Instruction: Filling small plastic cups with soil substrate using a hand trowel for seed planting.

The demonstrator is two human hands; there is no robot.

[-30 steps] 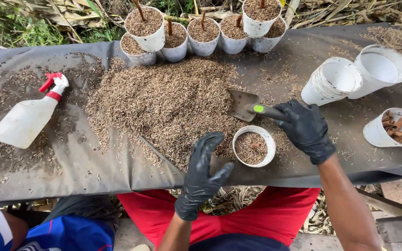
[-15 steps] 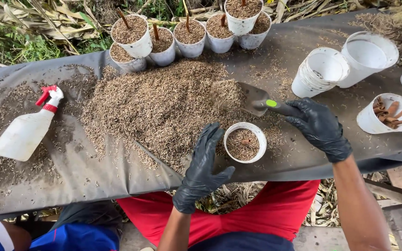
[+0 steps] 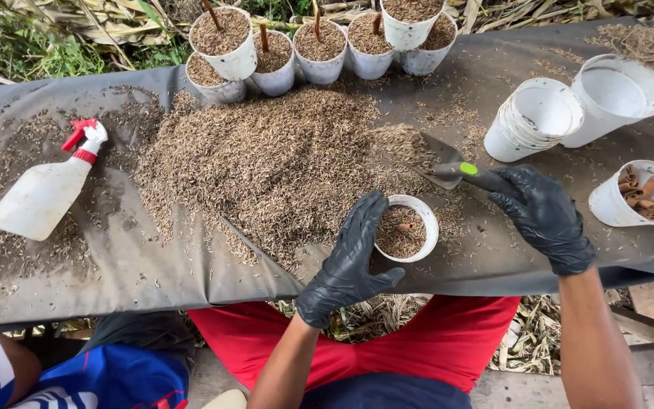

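Observation:
My left hand (image 3: 348, 261), in a black glove, cups the near side of a small white pot (image 3: 407, 228) partly filled with brown husk mix. My right hand (image 3: 543, 216), also gloved in black, grips a small trowel (image 3: 439, 159) by its handle with a green dot. The trowel blade carries a scoop of husk and hovers just above and behind the pot. A big heap of brown husk (image 3: 274, 159) lies on the dark sheet (image 3: 153, 265) left of the pot.
Several filled white pots with sticks (image 3: 297, 45) line the far edge. A white spray bottle with red trigger (image 3: 47, 189) lies at left. Stacked empty pots (image 3: 535, 121), a larger empty pot (image 3: 615, 95) and a cup of brown cuttings (image 3: 637, 193) sit at right. Another person's blue sleeve (image 3: 77, 371) shows bottom left.
My left hand has come up from the table edge and closed around the pot's near side. The trowel has lifted out of the heap with a load of husk.

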